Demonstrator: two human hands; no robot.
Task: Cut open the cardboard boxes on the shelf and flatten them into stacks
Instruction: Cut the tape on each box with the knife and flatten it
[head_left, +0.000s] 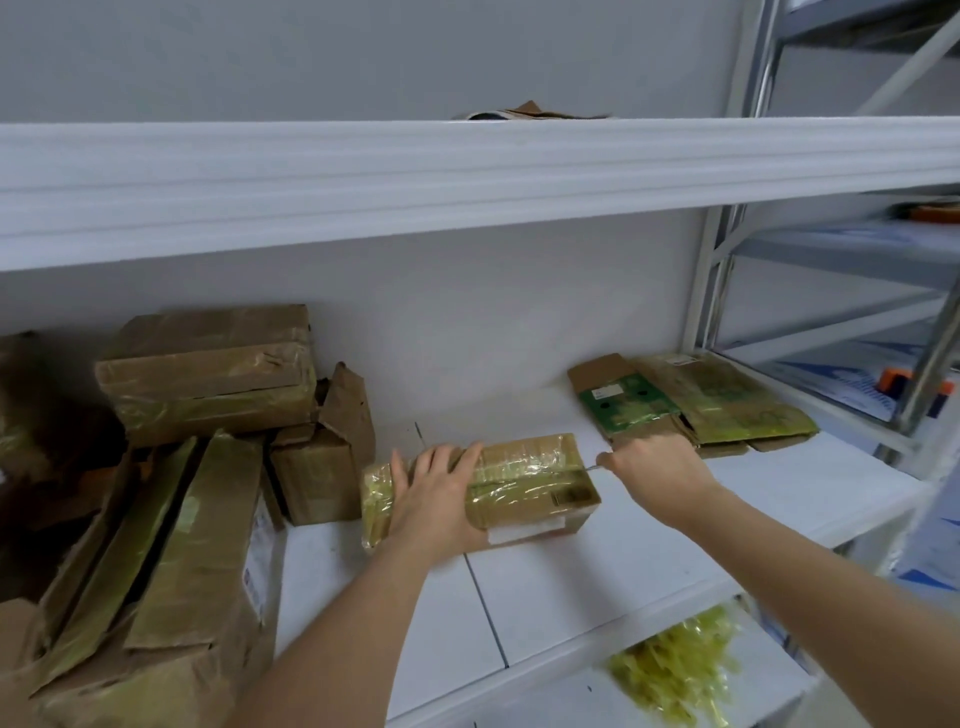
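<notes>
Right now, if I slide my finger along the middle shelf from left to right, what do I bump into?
Pile of taped boxes → left hand pressing on the small taped box → right hand holding a thin blade at the box's right end → stack of flattened boxes.

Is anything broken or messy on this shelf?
Yes. The big box at the front left is torn and gaping along its top. Behind it, a small box has a crumpled flap sticking up. On the shelf below, a loose heap of yellowish tape scraps lies in a tangle.
</notes>
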